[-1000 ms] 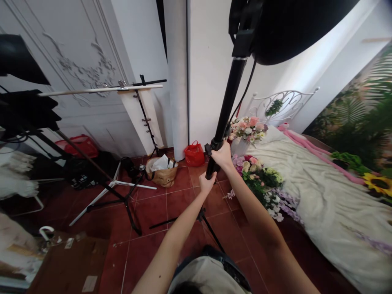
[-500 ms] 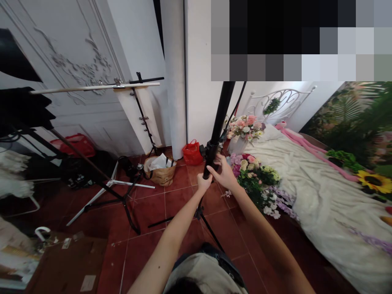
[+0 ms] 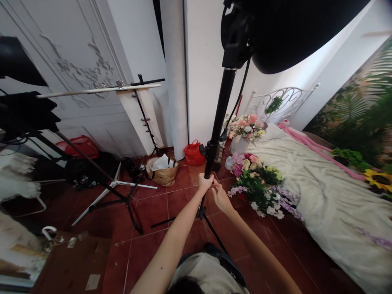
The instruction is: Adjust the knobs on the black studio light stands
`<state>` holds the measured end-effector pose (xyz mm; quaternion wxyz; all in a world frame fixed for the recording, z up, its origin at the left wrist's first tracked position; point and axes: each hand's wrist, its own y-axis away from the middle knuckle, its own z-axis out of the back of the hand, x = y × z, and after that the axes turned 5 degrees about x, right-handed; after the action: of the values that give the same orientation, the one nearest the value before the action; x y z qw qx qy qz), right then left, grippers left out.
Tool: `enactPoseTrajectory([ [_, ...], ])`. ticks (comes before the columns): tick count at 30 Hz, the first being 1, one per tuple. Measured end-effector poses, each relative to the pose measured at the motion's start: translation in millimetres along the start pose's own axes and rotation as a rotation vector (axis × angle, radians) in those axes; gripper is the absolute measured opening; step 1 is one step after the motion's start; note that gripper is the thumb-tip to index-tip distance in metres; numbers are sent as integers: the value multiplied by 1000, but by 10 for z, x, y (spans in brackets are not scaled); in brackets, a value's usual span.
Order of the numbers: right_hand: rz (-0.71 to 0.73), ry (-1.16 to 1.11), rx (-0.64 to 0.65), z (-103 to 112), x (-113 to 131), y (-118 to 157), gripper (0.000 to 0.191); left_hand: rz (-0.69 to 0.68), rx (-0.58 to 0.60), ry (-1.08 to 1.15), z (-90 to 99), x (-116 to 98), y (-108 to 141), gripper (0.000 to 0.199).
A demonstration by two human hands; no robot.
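Observation:
A black light stand [image 3: 219,110] rises in front of me, slightly tilted in view, with a large black lamp head [image 3: 284,32] on top. My left hand [image 3: 205,182] is wrapped round its pole below the clamp collar [image 3: 211,150]. My right hand [image 3: 221,196] is just right of the pole, fingers loosely bent and apart, their tips close to my left fingers; whether they touch is hard to tell. A cable [image 3: 243,92] hangs from the lamp head beside the pole. Below my hands, the stand's dark legs [image 3: 214,232] spread over the floor.
Flower bunches [image 3: 254,175] and a bed with a cream cover [image 3: 324,196] are on the right. Behind the stand are a red bag [image 3: 194,153] and a woven basket [image 3: 163,173]. Another stand [image 3: 122,200] spreads its legs at left, near a cardboard box [image 3: 76,261].
My right hand has come off the collar area and moved down beside my left hand. My left hand keeps its hold on the pole. The lamp head is now visible.

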<state>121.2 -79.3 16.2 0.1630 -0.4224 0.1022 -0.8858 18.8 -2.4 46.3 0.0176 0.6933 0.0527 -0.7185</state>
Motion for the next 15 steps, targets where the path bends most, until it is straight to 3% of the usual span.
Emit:
enactPoseTrajectory([
  [6,-46,-71,33,-17,-120,-244,33,-13,10,24,9,-17,13,22],
  [15,-352,-6,95,103,-54,-577,27,-29,10,-17,9,8,12,31],
])
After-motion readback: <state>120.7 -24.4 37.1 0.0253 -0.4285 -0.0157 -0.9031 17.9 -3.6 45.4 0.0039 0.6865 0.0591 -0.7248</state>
